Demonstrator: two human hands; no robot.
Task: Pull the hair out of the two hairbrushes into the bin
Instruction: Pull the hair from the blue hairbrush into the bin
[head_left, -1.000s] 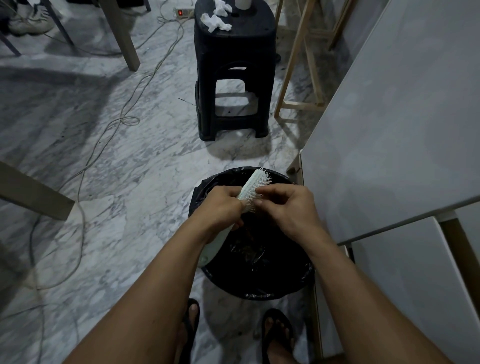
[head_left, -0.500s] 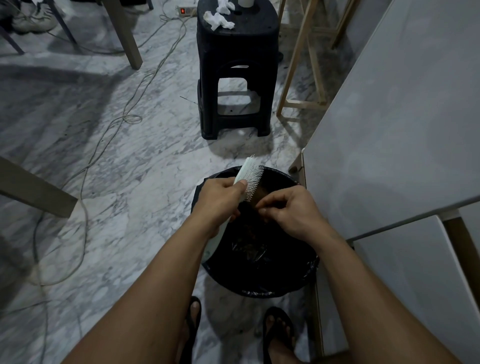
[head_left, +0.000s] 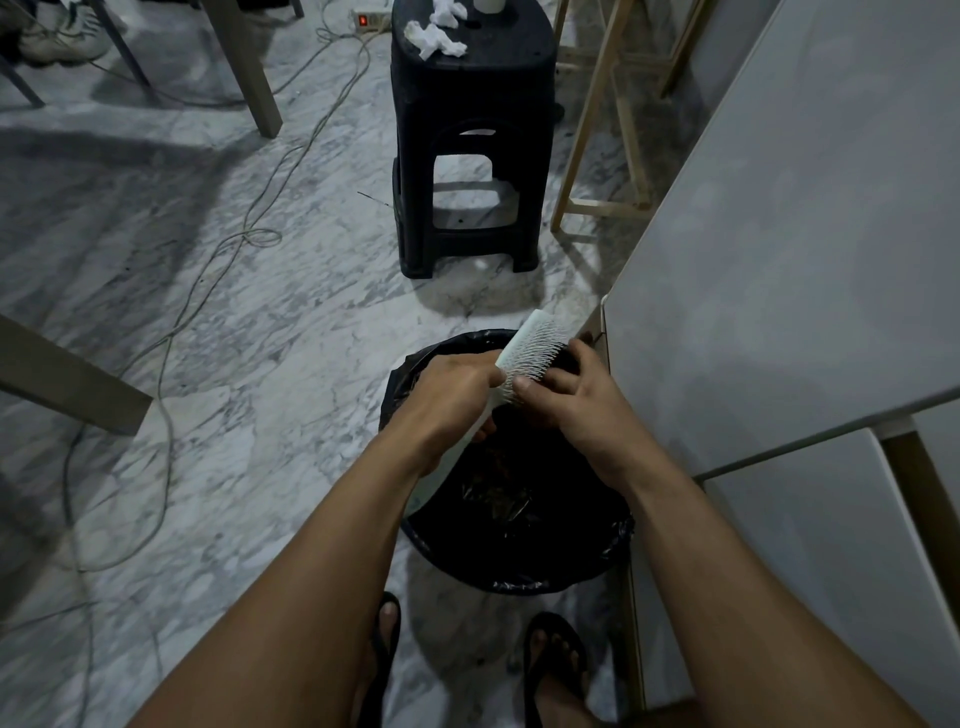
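Observation:
A white hairbrush (head_left: 532, 347) is held over a black bin (head_left: 519, 566) lined with a black bag. My left hand (head_left: 447, 402) grips the brush by its handle, with the head pointing up and away and the bristles facing right. My right hand (head_left: 566, 397) rests against the bristles, thumb and fingers pressed into them; whether it pinches any hair I cannot tell. Dark clumps lie at the bottom of the bin. Only one hairbrush is in view.
A grey table (head_left: 779, 234) runs along the right, its corner close to the bin. A black plastic stool (head_left: 470, 140) with crumpled tissues stands ahead. Cables (head_left: 218, 260) trail over the marble floor, wooden legs stand at left. My sandalled feet are below the bin.
My right hand had dropped below the brush towards the bin; now it is back up on the bristles. The brush head has tilted a little further right.

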